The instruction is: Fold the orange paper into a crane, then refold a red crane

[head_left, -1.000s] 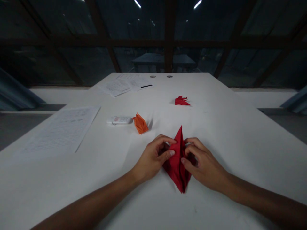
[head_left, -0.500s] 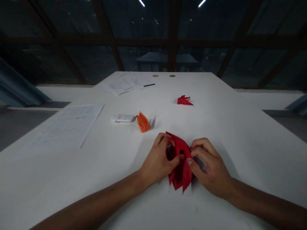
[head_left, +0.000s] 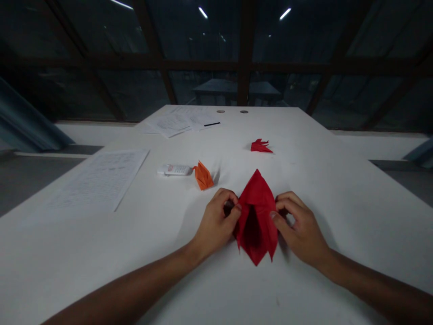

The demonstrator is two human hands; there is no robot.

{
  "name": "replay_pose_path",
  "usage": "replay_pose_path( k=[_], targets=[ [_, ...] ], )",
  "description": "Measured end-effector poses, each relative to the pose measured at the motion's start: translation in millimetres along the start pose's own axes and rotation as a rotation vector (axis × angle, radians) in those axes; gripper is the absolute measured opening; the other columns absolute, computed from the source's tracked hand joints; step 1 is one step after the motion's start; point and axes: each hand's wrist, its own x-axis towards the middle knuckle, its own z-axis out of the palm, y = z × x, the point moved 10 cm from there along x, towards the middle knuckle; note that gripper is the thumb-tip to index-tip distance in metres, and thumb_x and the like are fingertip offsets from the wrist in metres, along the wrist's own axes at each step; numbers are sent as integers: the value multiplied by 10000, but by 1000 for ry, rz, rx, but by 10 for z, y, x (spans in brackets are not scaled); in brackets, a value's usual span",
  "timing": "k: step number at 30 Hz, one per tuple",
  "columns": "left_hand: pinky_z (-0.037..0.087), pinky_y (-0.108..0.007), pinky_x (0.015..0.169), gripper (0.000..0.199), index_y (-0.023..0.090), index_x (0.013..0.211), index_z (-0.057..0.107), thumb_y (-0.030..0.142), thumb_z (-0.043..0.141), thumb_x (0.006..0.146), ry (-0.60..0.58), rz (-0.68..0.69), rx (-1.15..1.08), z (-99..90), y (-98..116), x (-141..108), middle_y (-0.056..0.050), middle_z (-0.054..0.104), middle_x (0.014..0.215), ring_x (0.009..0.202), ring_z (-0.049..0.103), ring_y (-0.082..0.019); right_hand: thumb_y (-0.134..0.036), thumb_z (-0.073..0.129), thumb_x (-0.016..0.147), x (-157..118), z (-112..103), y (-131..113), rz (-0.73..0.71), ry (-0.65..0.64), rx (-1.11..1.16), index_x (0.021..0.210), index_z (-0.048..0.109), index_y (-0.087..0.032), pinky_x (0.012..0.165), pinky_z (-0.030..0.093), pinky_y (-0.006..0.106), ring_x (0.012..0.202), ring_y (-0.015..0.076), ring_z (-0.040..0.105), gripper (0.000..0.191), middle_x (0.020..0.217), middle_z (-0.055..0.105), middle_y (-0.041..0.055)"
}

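A piece of folded red paper [head_left: 265,198] is spread between my two hands, with a dark hollow in its middle and a point at its far end. My left hand [head_left: 219,219] pinches its left edge between thumb and fingers. On the opposite edge, my right hand [head_left: 299,228] grips the paper the same way, thumb on top. Beyond my left hand stands an orange folded-paper figure [head_left: 203,176]. A smaller red folded-paper figure [head_left: 260,146] lies farther off on the table.
The white table [head_left: 338,189] stretches toward dark windows. A white glue bottle [head_left: 175,169] lies beside the orange figure. Printed sheets [head_left: 98,178] cover part of the left side. More papers [head_left: 169,122] and a black pen [head_left: 212,124] lie at the far left.
The red paper has been pulled wider, and its far point now stands up. My left thumb has moved from the middle to the left edge. My hands are farther apart.
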Motion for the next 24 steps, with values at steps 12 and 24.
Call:
replay_pose_path(
  k=[12,24],
  targets=[
    [388,-285,706,68,198,823,526,233,511,879,40,-34,53,-183,-119,178,15,563,793,770,512,-164,-192,561,909,86,-95,163,-38,85,-195,765,505,-227,651,418,298,654,144,520,158,746,541,-21],
    [326,-238,590,133,189,839,547,311,590,868,-176,-173,-152,-239,-35,387,36,504,730,658,433,-119,-390,577,959,368,-332,358,273,-65,76,836,580,-233,548,388,261,589,133,537,200,683,628,-33]
  ],
)
